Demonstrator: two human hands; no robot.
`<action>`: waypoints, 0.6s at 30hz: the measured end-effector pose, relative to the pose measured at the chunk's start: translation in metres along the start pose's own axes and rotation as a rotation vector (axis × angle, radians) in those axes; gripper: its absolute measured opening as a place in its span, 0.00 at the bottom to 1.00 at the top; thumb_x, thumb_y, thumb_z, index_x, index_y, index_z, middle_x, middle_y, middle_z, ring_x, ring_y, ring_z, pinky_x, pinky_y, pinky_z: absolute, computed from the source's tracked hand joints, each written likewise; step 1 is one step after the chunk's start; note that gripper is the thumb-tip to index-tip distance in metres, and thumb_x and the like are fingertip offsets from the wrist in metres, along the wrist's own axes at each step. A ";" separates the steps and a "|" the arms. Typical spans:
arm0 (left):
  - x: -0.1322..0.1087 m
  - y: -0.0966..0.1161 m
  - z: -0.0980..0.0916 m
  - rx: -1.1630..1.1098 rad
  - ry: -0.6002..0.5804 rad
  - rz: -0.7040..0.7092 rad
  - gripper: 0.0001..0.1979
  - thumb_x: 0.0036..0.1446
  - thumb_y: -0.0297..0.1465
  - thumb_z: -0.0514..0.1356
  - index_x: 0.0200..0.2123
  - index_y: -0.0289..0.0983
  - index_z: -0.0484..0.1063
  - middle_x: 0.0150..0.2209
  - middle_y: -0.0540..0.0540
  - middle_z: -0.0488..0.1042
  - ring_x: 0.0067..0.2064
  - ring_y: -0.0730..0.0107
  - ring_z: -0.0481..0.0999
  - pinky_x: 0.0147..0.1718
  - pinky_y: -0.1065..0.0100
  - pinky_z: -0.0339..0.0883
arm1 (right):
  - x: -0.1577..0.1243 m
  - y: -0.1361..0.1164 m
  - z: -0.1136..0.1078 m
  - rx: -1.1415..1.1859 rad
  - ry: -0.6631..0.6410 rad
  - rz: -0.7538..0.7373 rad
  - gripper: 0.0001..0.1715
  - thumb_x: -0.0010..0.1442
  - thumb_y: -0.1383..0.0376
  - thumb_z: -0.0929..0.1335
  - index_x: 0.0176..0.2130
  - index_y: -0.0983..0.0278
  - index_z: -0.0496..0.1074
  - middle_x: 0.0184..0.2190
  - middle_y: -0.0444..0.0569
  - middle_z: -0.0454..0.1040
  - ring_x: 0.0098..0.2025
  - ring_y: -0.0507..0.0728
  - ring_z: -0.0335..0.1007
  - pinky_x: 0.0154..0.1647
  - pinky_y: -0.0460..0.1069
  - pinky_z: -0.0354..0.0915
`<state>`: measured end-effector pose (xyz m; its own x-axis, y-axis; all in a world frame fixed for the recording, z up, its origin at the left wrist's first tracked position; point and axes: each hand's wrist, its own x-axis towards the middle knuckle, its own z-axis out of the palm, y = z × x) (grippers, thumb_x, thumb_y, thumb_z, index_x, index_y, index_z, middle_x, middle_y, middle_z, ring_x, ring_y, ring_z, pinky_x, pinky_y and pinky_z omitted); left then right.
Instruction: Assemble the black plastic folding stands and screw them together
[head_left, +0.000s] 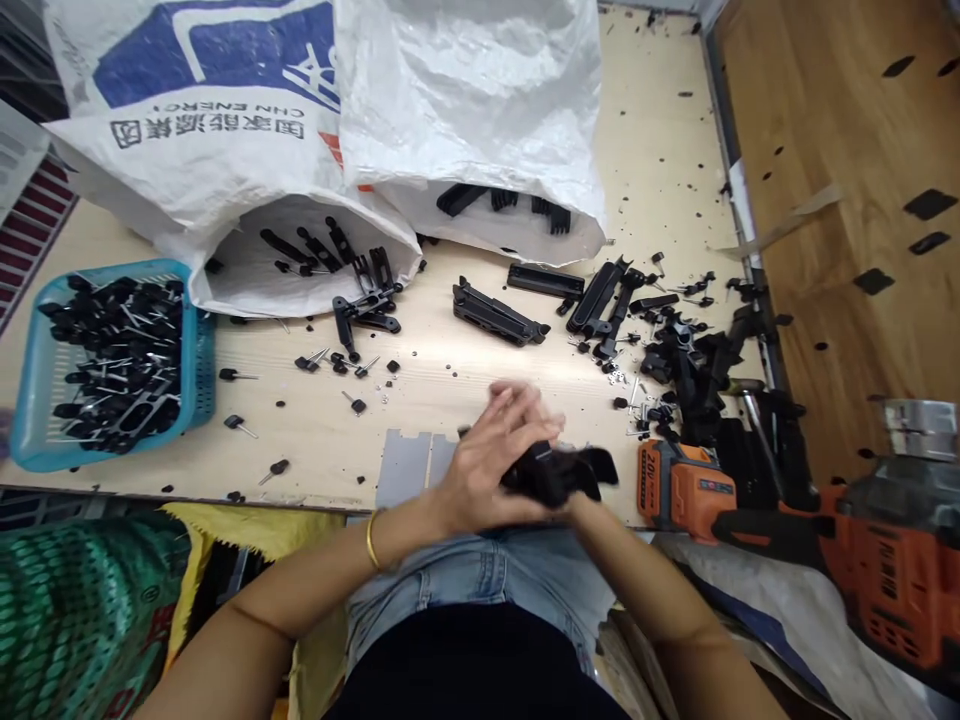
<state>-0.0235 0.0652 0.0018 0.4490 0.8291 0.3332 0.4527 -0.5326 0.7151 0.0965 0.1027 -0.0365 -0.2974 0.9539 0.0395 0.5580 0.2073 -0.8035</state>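
Note:
In front of my waist, at the table's near edge, my two hands come together around a black plastic part with a curved end sticking out to the right. My left hand, with a gold bracelet at the wrist, lies over its left side, fingers closed against it and blurred. Most of my right hand is hidden behind the part and the left hand; it grips from the far side. Beyond them lie a folded black bracket and a long black bar. A grey sheet lies beneath the left hand.
A blue basket of black-headed screws stands left. Two white sacks with black parts inside open toward me. Loose screws dot the table. At right are piled black parts, an orange battery and an orange power tool.

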 end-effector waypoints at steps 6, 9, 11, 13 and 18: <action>0.046 -0.088 0.017 0.498 -0.169 0.001 0.22 0.60 0.32 0.58 0.57 0.40 0.64 0.63 0.36 0.60 0.67 0.54 0.54 0.63 0.49 0.53 | 0.145 0.071 -0.083 -0.665 0.113 0.046 0.26 0.65 0.57 0.61 0.53 0.75 0.63 0.51 0.63 0.68 0.55 0.61 0.60 0.53 0.58 0.57; 0.058 -0.106 0.021 0.533 -0.201 -0.015 0.29 0.57 0.39 0.61 0.60 0.37 0.61 0.67 0.31 0.50 0.69 0.51 0.47 0.63 0.46 0.49 | 0.178 0.084 -0.091 -0.785 -0.010 0.011 0.24 0.61 0.60 0.65 0.48 0.78 0.66 0.47 0.64 0.71 0.52 0.62 0.65 0.50 0.58 0.57; 0.067 -0.110 0.019 0.534 -0.200 -0.019 0.40 0.54 0.46 0.61 0.64 0.33 0.53 0.68 0.29 0.42 0.70 0.49 0.41 0.64 0.45 0.43 | 0.182 0.081 -0.092 -0.796 -0.046 -0.027 0.20 0.60 0.62 0.66 0.45 0.78 0.67 0.44 0.63 0.72 0.49 0.60 0.67 0.50 0.56 0.58; 0.078 -0.113 0.014 0.556 -0.218 -0.047 0.47 0.52 0.49 0.62 0.66 0.30 0.48 0.68 0.28 0.42 0.70 0.46 0.39 0.65 0.44 0.37 | 0.175 0.071 -0.096 -0.787 -0.031 -0.062 0.19 0.60 0.62 0.66 0.45 0.76 0.67 0.43 0.62 0.72 0.47 0.59 0.67 0.50 0.55 0.59; 0.101 -0.119 0.017 0.590 -0.219 -0.143 0.47 0.51 0.51 0.62 0.64 0.26 0.52 0.64 0.24 0.53 0.66 0.41 0.51 0.64 0.48 0.43 | 0.103 0.035 -0.109 -0.655 0.165 -0.068 0.23 0.60 0.55 0.66 0.48 0.68 0.63 0.42 0.61 0.72 0.43 0.62 0.69 0.41 0.54 0.64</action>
<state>-0.0192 0.2096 -0.0600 0.4718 0.8779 0.0821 0.8390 -0.4756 0.2644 0.1701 0.2321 0.0041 -0.2553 0.9439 0.2096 0.9119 0.3071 -0.2721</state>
